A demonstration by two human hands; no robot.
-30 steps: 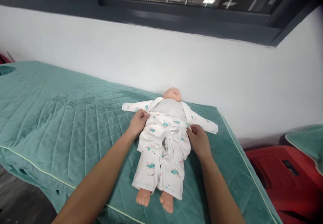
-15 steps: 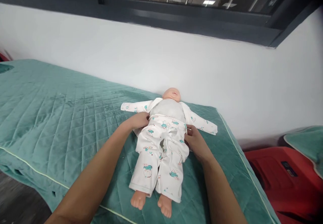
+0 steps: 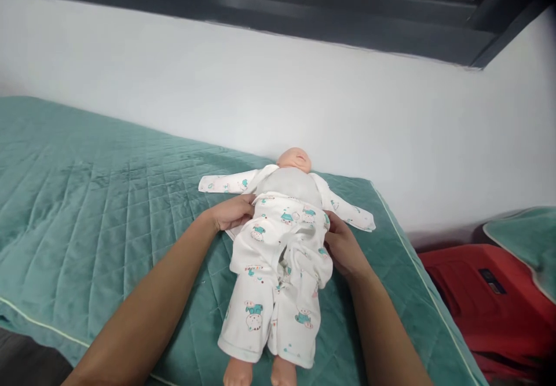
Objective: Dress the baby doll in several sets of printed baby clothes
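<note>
A baby doll (image 3: 296, 160) lies on its back on the green quilted bed (image 3: 95, 200), head toward the wall. It wears white printed trousers (image 3: 278, 270) and an open printed top, sleeves spread to both sides, with the grey torso bare. My left hand (image 3: 230, 212) is curled around the trousers' waist on the doll's left side as I see it. My right hand (image 3: 341, 247) grips the waist on the other side, fingers tucked against the fabric. The doll's bare feet (image 3: 256, 373) reach the bottom edge of the view.
A white wall with a dark window frame (image 3: 330, 21) runs behind the bed. Beyond the bed's right edge sits a red case (image 3: 490, 293) low down, with another green padded surface (image 3: 525, 241) further right.
The view tilted down and closer. Both hands stayed at the trousers' waist, which now sits a little higher on the doll's torso, and the fabric bunches at the hips.
</note>
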